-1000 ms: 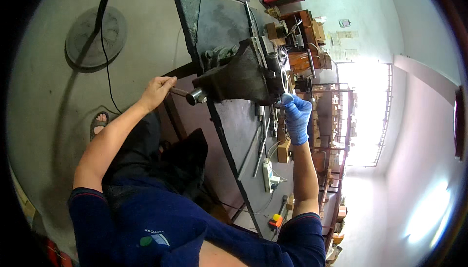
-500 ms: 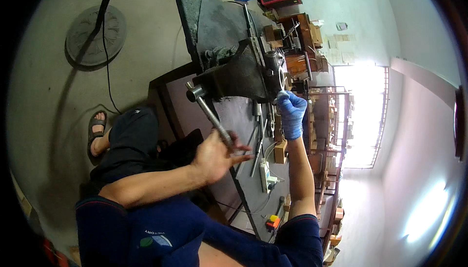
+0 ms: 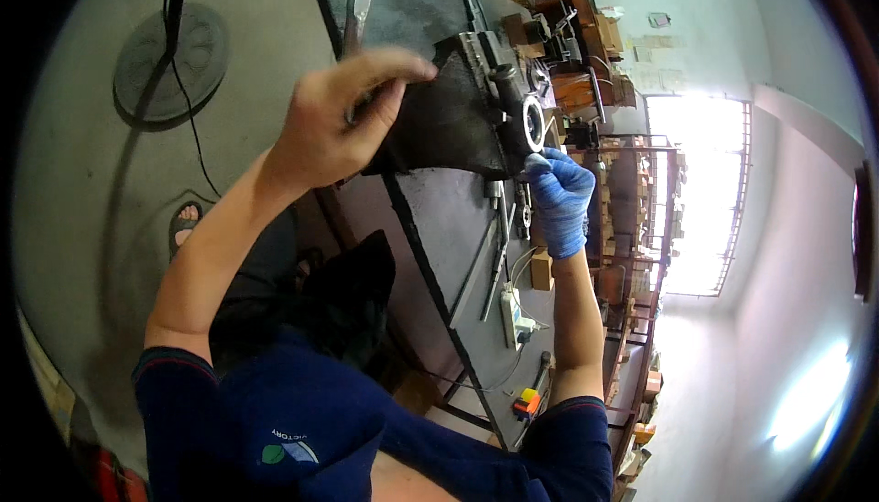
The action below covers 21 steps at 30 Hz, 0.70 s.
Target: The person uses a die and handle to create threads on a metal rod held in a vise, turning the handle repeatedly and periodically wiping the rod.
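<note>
A dark bench vise [image 3: 449, 126] stands on a grey metal workbench [image 3: 439, 227]. My bare left hand [image 3: 343, 122] is closed around the vise's steel handle bar [image 3: 355, 18], whose end sticks up above my fingers. My right hand [image 3: 558, 198], in a blue glove, is at the vise jaws, its fingertips on a round metal ring part [image 3: 531, 122] held there. Whether the glove grips the ring or only steadies it is unclear.
Long metal rods [image 3: 499, 255], a white power strip [image 3: 511, 314] and a small orange-yellow item [image 3: 526, 403] lie on the bench. A round disc base [image 3: 169, 62] with a cable sits on the floor left. My sandalled foot [image 3: 186, 223] shows below. Cluttered shelves [image 3: 623, 227] stand right.
My left hand has swung the handle bar from low near my body up and away to the top of the vise. The gloved right hand has stayed at the jaws.
</note>
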Each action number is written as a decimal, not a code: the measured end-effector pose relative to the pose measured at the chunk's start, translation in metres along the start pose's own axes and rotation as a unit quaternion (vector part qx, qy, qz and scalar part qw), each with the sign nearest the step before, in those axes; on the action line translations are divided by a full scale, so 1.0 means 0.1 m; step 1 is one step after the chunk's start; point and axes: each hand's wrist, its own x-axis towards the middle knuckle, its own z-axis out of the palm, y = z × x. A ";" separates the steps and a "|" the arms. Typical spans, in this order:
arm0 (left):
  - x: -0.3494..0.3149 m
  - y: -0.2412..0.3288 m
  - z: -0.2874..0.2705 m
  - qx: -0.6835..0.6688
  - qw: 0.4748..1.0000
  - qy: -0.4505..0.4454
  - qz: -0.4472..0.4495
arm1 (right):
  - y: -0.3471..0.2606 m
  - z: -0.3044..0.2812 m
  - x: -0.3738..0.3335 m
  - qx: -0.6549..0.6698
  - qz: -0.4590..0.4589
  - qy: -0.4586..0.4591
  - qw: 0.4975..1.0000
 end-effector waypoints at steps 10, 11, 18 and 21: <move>0.15 0.12 0.00 -0.044 0.952 0.206 -0.224 | -0.08 -0.01 0.08 -0.046 -0.017 -0.024 0.999; 0.11 0.27 0.25 0.014 0.970 0.116 -0.214 | -0.01 -0.03 0.06 -0.050 -0.025 -0.022 0.998; -1.23 0.17 0.89 0.286 0.915 -0.242 0.148 | -0.06 -0.01 0.08 0.000 0.030 -0.029 0.999; -2.13 -0.68 -0.16 0.342 0.744 -0.535 0.206 | -0.16 0.03 0.11 0.020 0.037 -0.041 0.998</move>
